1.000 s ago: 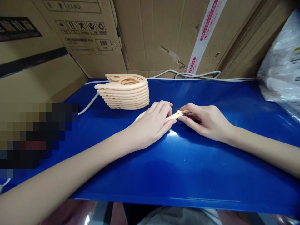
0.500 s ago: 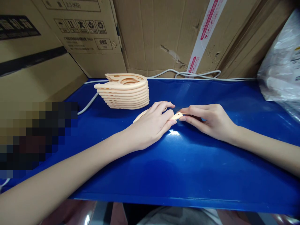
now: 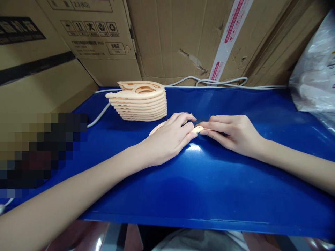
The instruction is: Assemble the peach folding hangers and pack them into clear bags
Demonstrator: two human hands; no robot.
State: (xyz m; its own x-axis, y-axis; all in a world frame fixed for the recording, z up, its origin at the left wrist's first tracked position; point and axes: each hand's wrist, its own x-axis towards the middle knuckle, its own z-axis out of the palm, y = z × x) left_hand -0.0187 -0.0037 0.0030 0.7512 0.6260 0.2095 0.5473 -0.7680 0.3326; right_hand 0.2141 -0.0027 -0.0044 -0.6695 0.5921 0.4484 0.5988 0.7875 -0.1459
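Note:
A peach plastic piece [image 3: 196, 129] lies flat on the blue table [image 3: 199, 188] near its middle. My left hand [image 3: 167, 139] lies over most of it, fingers curved down and pressing it to the surface. My right hand [image 3: 230, 134] meets it from the right, fingertips pinched on the piece's narrow end. Only that tip and a curved edge at the left of my left hand show. A stack of several matching peach pieces [image 3: 138, 101] stands behind my left hand, apart from it.
Cardboard boxes [image 3: 104, 38] wall the back and left of the table. A white cable [image 3: 222, 83] runs along the back edge and down the left side. A crinkled plastic bag [image 3: 314, 76] sits at the far right. A blurred patch covers the left.
My right hand's fingers have flattened and closed in on the piece's tip, hiding the thin end that stuck out before. My left hand has barely moved.

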